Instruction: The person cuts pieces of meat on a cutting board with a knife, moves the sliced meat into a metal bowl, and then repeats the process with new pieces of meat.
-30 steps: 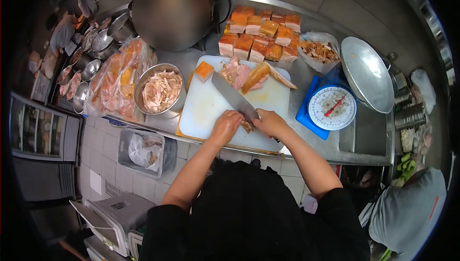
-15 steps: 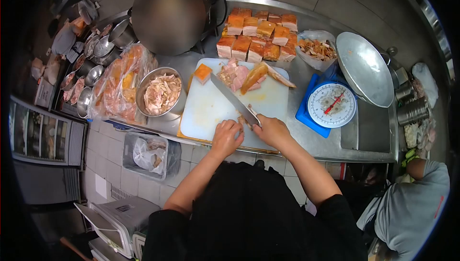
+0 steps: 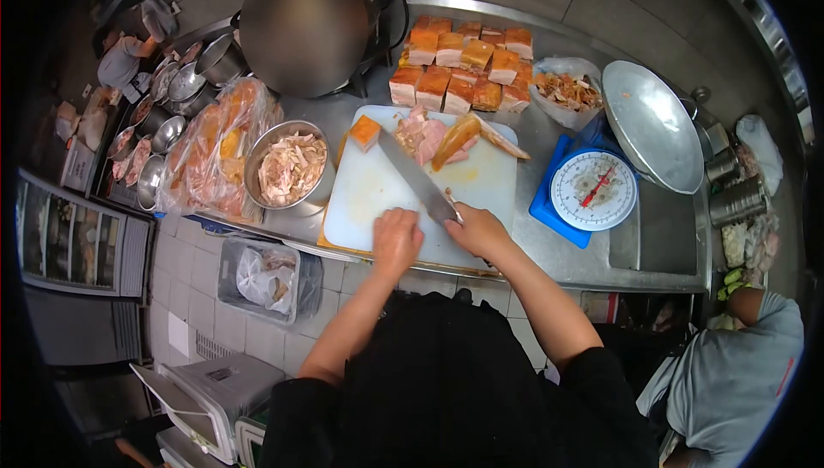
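Observation:
My right hand is wrapped round the handle of a large knife. Its broad blade slants up and left across the white cutting board. Left of the handle, my left hand rests at the board's near edge with its fingers curled; whatever lies under them is hidden. Beyond the blade are pieces of pale pink cooked meat and a strip with golden skin. A block of crispy-skinned pork sits by the knife tip. At the board's left stands a metal pot of sliced meat.
Stacked roast pork blocks stand behind the board. To the right are a blue dial scale, its metal pan and a bag of scraps. Bagged meat lies left. A co-worker in grey is at the lower right.
My left hand has shifted left along the board's near edge, away from the small scraps beside the knife. The knife in my right hand has moved only slightly.

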Available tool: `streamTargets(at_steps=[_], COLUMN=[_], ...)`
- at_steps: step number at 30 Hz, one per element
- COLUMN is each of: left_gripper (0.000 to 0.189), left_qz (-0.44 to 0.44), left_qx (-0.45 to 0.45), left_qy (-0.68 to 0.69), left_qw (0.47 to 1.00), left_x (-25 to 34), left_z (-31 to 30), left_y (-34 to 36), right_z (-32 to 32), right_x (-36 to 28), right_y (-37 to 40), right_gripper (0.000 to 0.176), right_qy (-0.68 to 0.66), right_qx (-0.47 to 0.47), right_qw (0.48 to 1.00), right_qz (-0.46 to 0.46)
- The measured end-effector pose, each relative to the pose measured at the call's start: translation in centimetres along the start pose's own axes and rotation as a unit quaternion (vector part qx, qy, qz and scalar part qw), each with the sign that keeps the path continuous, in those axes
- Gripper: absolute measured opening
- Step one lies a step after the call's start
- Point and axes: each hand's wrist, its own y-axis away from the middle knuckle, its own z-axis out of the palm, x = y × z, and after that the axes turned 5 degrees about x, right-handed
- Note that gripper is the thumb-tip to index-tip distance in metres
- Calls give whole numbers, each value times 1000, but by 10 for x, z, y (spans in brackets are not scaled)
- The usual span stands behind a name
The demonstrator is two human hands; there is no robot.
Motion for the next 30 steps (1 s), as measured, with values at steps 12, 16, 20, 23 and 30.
streamTargets(at_steps=[12,16,20,23,30], left_gripper=[43,50,50,48,47], left_qz=[-42,-49,-73,-82,-87], left_qx=[-37,-73,-50,11,165], left_qy=[86,29,78,101,54], left_qw=[995,996,993,991,981], left_x=[32,46,45,31,-17], left_z=[43,63,63,59,-57], left_y=[-37,-38,-39,-37,-80], right_z=[7,39,65,66,27], right_x=[116,102,70,49,-57], right_y=[127,125,95,82,52], right_gripper=[24,23,21,23,27], right_qy=[-454,-503,-448,-421,-312], right_qx=[-5,-44,-85,-121,-175], right_qw=[865,832,869,883,933], right_qz=[215,230,192,166,37])
